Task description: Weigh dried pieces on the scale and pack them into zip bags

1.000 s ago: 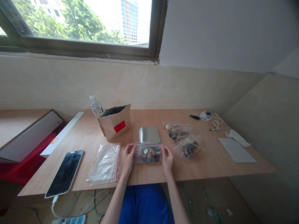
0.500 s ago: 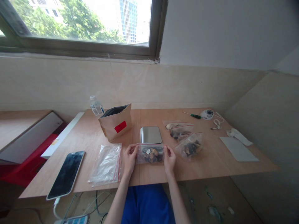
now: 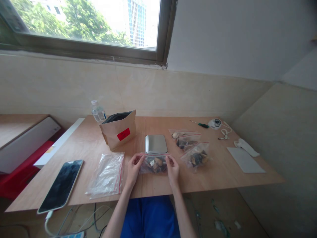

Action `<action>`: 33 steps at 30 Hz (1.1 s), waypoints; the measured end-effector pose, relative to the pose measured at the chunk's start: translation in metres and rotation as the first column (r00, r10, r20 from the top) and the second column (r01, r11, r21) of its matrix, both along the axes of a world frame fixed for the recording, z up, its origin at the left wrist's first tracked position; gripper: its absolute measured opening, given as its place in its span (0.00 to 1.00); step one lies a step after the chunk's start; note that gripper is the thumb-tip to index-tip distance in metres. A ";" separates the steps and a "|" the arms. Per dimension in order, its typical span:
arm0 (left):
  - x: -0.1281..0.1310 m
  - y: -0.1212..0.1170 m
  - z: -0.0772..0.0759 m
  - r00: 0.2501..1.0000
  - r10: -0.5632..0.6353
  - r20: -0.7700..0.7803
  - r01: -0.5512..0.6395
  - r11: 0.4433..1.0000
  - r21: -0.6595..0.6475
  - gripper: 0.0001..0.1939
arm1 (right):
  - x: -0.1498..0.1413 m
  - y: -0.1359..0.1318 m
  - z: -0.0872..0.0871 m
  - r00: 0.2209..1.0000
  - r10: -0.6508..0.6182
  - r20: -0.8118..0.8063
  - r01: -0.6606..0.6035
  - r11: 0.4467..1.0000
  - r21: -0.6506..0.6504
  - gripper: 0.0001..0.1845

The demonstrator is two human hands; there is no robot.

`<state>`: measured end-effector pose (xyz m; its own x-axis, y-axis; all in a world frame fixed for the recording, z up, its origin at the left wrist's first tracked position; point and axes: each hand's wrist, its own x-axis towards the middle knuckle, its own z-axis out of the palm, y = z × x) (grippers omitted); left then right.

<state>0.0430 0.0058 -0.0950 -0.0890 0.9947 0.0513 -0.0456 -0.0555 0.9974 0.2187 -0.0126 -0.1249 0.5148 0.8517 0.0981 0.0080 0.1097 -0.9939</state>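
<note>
A clear zip bag [image 3: 155, 164] with brown and dark dried pieces and a small white packet lies near the table's front edge. My left hand [image 3: 134, 166] pinches its top edge at the left corner. At the right end of the same edge, my right hand [image 3: 172, 166] has it between thumb and fingers. Just behind the bag is a flat silver scale [image 3: 156, 144]. A stack of flat clear zip bags [image 3: 106, 175] lies to the left of my left hand. Right of my right hand is another filled zip bag [image 3: 197, 156], with more filled bags [image 3: 185, 139] behind it.
An open brown paper pouch [image 3: 118, 132] with a red label stands at the back left, beside a plastic bottle [image 3: 98, 112]. A phone [image 3: 61, 185] on a cable lies front left. Towards the right are a screwdriver [image 3: 203, 125], a white camera [image 3: 215, 123] and a white sheet [image 3: 244, 161].
The whole view has shifted, so things on the table appear slightly further left. Both hands keep hold of the bag's top edge; my right-hand grip sits slightly further in.
</note>
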 end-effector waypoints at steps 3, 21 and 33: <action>-0.001 -0.001 0.001 1.000 0.006 -0.003 -0.006 1.000 0.000 0.11 | 0.000 0.000 0.000 1.000 -0.010 -0.009 0.010 1.000 0.014 0.17; 0.000 0.000 -0.002 1.000 0.014 0.012 -0.014 1.000 -0.013 0.12 | 0.002 -0.003 -0.001 0.998 -0.045 0.043 0.044 0.998 0.039 0.14; 0.002 0.001 -0.003 0.997 -0.049 0.059 0.050 0.998 -0.022 0.13 | 0.001 -0.004 0.004 1.000 -0.021 -0.005 0.021 1.000 0.008 0.16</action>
<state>0.0446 0.0064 -0.0983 -0.0416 0.9988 0.0243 -0.1057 -0.0286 0.9940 0.2197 -0.0170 -0.1210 0.5328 0.8401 0.1024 0.0053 0.1177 -0.9930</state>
